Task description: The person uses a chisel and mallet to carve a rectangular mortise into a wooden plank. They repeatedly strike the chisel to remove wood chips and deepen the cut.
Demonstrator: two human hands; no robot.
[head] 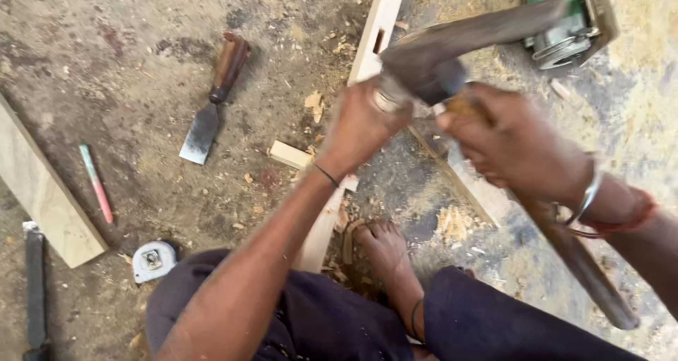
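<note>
Head view. My left hand (360,124) is closed around the upper end of a chisel (387,99), of which only a blurred pale tip shows past my fingers. My right hand (512,145) is clamped on the long wooden handle of an adze-like hammer (459,46). The dark head of that tool sits just above and between both hands, blurred by motion. The handle runs back past my right wrist toward my right knee.

The chisel stands over the pale wooden plank (378,29), which lies on the floor ahead of my left hand. A slot is cut into the plank just beyond my knuckles. My bare foot (385,248) presses the near end of the plank below my left wrist.

Step in hand, as I judge it: striking the chisel to cut the plank. The next blow calls for a square hit on the chisel end, clear of my left fingers.

Edges and room: a second plank edge lies under my right hand. A green power tool (565,18) sits beyond my right hand, near the swing path. To the left of my left hand the floor (127,64) holds a spare wide chisel (212,99), a pencil (95,184) and a tape measure (153,260), all well apart.
</note>
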